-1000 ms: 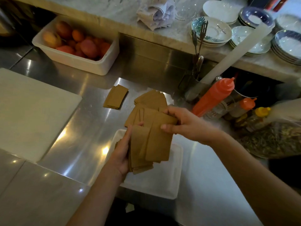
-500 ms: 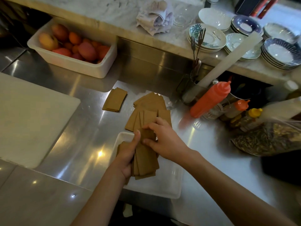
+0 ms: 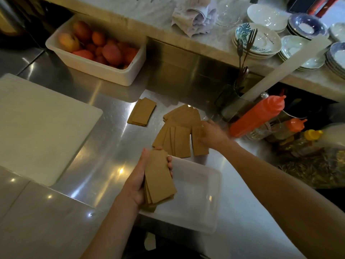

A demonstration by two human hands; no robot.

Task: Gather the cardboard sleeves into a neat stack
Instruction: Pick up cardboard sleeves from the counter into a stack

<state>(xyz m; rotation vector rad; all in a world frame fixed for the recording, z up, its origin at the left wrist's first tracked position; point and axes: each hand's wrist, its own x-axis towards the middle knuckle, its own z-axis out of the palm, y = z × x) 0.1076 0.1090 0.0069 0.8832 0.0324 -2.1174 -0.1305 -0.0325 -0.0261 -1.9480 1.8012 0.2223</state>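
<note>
Left hand is closed around a gathered stack of flat brown cardboard sleeves, held above the shallow white plastic tray on the steel counter. Collecting looks midway: next, loose sleeves must be lifted and squared onto that stack. At two o'clock from it, the right hand, blurred, reaches palm-down onto the fanned brown sleeves; its grip cannot be made out. A small sleeve pile lies at eleven o'clock.
</note>
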